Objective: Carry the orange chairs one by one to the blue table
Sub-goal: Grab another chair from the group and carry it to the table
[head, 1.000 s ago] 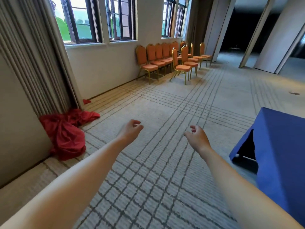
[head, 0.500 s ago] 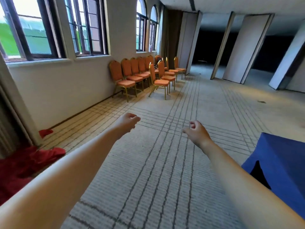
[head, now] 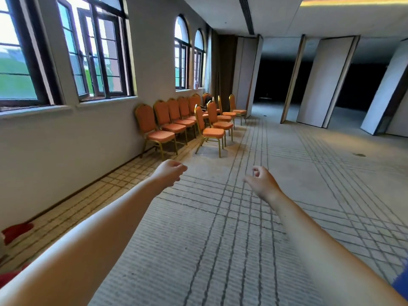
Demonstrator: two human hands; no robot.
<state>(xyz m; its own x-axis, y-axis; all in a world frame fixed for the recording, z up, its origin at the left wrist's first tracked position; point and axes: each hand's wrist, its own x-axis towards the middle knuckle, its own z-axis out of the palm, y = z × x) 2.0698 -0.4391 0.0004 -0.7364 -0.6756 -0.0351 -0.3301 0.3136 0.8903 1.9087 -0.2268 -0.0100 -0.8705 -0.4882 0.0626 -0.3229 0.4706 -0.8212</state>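
Both hands hung empty, fingers loosely curled, the left hand and right hand stretched forward at mid-frame. The orange chairs stood well apart above them, slightly left, their row running away along the window wall; the left hand looked nearer. A sliver of the blue table showed at the lower right edge. No writing was legible.
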